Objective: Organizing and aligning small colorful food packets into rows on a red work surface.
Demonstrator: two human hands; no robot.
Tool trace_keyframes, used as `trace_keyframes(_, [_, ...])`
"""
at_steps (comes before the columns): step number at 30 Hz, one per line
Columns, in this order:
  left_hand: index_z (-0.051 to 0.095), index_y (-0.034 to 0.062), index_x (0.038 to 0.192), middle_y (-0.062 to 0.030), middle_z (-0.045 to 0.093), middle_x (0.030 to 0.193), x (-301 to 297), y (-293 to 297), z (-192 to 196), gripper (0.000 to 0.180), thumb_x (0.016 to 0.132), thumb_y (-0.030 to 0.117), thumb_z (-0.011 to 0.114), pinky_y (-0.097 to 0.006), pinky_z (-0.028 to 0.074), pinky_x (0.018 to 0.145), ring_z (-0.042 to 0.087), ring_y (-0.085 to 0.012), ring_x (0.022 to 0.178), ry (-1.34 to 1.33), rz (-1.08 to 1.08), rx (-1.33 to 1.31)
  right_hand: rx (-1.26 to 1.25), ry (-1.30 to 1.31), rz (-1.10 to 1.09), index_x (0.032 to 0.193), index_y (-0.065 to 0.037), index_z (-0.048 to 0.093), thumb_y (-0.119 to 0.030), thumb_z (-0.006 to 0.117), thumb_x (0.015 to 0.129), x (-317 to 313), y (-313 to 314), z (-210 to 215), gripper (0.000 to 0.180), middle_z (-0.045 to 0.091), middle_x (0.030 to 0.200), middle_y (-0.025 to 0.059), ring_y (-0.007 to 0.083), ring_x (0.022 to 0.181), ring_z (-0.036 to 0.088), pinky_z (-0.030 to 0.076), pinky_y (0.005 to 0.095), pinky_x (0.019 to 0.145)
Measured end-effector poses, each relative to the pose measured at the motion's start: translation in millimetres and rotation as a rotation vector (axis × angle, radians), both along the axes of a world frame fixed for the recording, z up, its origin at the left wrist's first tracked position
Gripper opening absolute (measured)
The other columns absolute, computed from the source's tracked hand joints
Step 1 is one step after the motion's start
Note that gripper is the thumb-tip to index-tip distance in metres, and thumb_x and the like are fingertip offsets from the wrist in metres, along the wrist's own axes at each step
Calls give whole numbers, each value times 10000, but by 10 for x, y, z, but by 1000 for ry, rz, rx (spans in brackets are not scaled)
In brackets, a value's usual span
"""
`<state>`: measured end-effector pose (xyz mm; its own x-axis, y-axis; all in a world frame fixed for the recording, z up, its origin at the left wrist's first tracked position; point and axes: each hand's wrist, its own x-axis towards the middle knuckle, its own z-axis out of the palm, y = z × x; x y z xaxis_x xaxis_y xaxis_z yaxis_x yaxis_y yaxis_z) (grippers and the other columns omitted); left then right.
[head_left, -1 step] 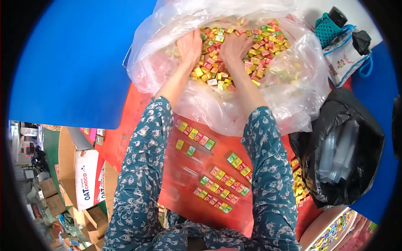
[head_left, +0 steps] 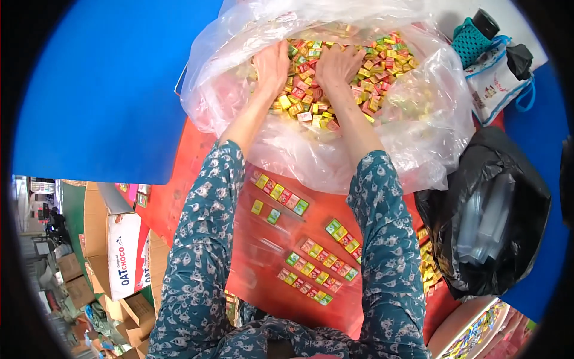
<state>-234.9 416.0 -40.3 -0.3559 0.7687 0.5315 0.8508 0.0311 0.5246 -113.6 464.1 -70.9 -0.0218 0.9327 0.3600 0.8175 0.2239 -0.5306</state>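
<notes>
Both hands reach into a large clear plastic bag (head_left: 418,158) full of small wrapped candies (head_left: 385,75), mostly yellow, red, pink and green. My left hand (head_left: 271,64) is at the left side of the heap, back of the hand up, with its fingertips hidden among the candies and the bag's folds. To its right, my right hand (head_left: 339,64) lies on the middle of the heap. Its fingers bend down over the candies and the tips are out of sight. Whether either hand grips any candy cannot be seen.
Candy rows in clear sleeves (head_left: 323,258) lie on the red table (head_left: 251,263). At right are a black bag (head_left: 526,197) with clear plastic pieces, a white pouch (head_left: 493,90) and a round tub (head_left: 454,335). An open carton (head_left: 124,254) stands left, beside a blue surface (head_left: 107,90).
</notes>
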Motion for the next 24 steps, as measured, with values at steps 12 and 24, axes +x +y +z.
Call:
trace_keyframes(12, [697,-6,846,-260,660,807,95,119,9,398,938,329,502,-477,494,750,645,-438,785,-41,10,74,-242,194,90,939,-18,744,-444,438,919,-310,-32,318,526,709,932,254,432,921,671,493,520,826])
trace_keyframes(24, [726,-16,924,-181,721,888,348,220,-76,274,833,233,659,-394,505,822,686,-300,866,-308,81,-130,-582,913,-69,989,-31,714,-343,515,897,-171,-436,721,382,721,936,196,378,910,683,534,439,770])
